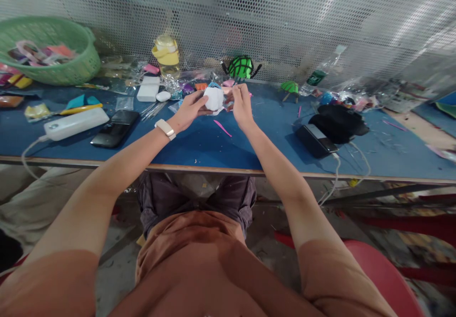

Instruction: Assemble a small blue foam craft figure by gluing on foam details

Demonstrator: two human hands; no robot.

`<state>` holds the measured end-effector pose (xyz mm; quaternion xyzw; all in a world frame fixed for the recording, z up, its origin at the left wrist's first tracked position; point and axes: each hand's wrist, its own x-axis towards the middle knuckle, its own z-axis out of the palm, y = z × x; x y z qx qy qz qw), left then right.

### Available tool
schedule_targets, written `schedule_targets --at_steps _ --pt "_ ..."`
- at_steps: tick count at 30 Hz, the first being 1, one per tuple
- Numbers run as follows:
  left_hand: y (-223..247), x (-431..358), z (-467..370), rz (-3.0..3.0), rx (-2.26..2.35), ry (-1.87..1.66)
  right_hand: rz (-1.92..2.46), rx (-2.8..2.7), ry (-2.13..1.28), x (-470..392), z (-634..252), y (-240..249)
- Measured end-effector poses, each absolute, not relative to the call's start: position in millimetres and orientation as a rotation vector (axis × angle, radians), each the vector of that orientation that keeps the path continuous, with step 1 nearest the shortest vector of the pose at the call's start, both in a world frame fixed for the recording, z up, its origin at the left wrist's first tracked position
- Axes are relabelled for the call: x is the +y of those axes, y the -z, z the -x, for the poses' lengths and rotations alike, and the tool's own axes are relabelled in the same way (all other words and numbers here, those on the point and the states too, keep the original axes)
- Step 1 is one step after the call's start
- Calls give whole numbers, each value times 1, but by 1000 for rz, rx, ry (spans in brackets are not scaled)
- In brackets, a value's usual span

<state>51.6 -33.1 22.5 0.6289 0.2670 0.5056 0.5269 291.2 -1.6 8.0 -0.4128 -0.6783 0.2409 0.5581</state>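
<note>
My left hand is closed around the left side of a white rounded piece, with the thumb on its near face. What the piece is made of I cannot tell; something blue shows just behind its top. At its right edge is my right hand, fingers bent and drawn together; whatever sits between the fingertips is too small to make out. Below the hands, a thin pink modelling tool lies on the blue tabletop.
Left: a green basket, a white power bank, a black phone and a yellow-topped bottle. Behind the hands stand green turtle-like figures. Right: a black box with a cable, and a clear bottle.
</note>
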Motion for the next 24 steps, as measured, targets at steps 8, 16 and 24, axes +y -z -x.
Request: schedule_targets --at_steps 8,16,24 --pt "-20 -20 -42 -1354 699 -1180 991 -1557 -685 -8 -304 -27" --pt "-21 -25 -46 -1369 733 -1177 1018 -1715 -576 -44 -290 -42" --pt "-27 -32 -48 -1468 849 -1193 1006 -1746 -231 -40 -296 -44"
